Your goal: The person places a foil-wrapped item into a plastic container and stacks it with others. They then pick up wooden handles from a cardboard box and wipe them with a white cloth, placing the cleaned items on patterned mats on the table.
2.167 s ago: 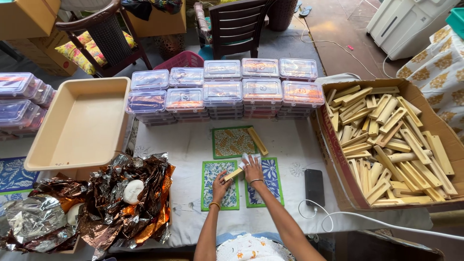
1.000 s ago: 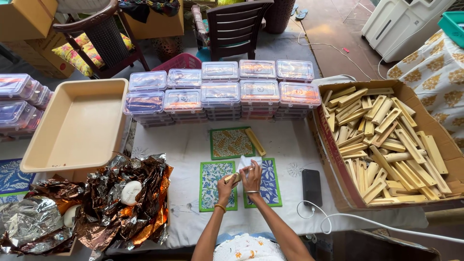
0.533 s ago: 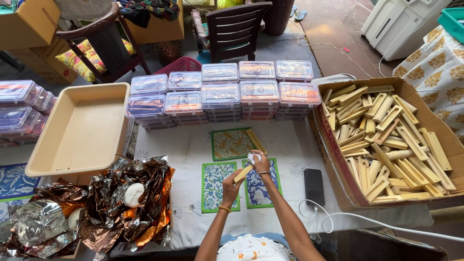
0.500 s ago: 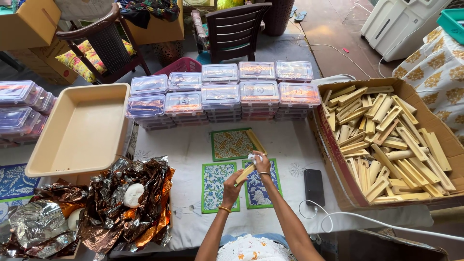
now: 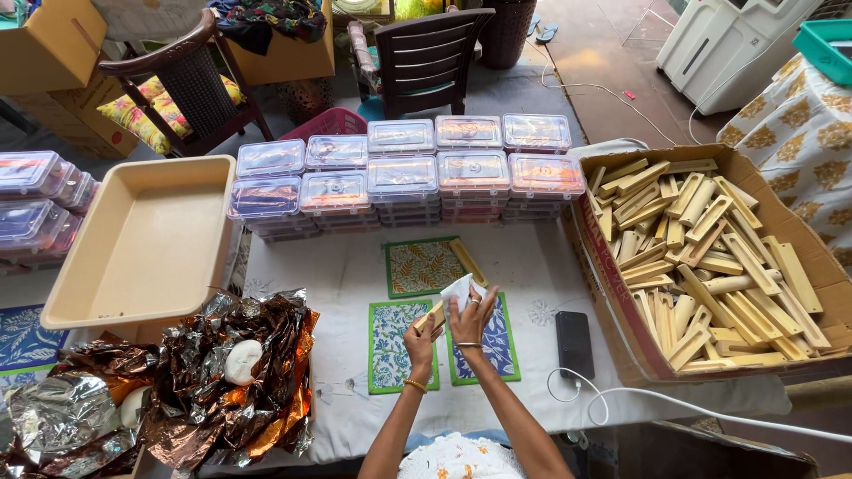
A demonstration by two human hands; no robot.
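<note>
Wooden stick [image 5: 434,315], pale and flat, held above the white tablecloth [image 5: 532,266], over the gap between two blue-patterned mats [image 5: 390,341]. Left hand [image 5: 421,335] closed round the stick's lower end; right hand [image 5: 470,315] pinched on a white cloth [image 5: 459,290] pressed against the stick's upper part. Compared with two seconds ago: both hands lifted slightly and shifted toward the far side of the tablecloth, cloth now bunched over the stick's tip rather than along its middle; judged as a wiping stroke nearing the end of the piece. Second stick [image 5: 468,263] lying apart, at the right edge of the orange-patterned mat [image 5: 422,266] farther up the tablecloth. At the right of the tablecloth: open cardboard box [image 5: 612,266] filled with similar sticks, and a black phone [image 5: 574,344] with white cable just beside it. Along the far edge: rows of clear lidded containers [image 5: 404,168]. At the left: empty beige tray [image 5: 142,248], with crumpled copper-coloured foil [image 5: 231,381] nearer the person.
</note>
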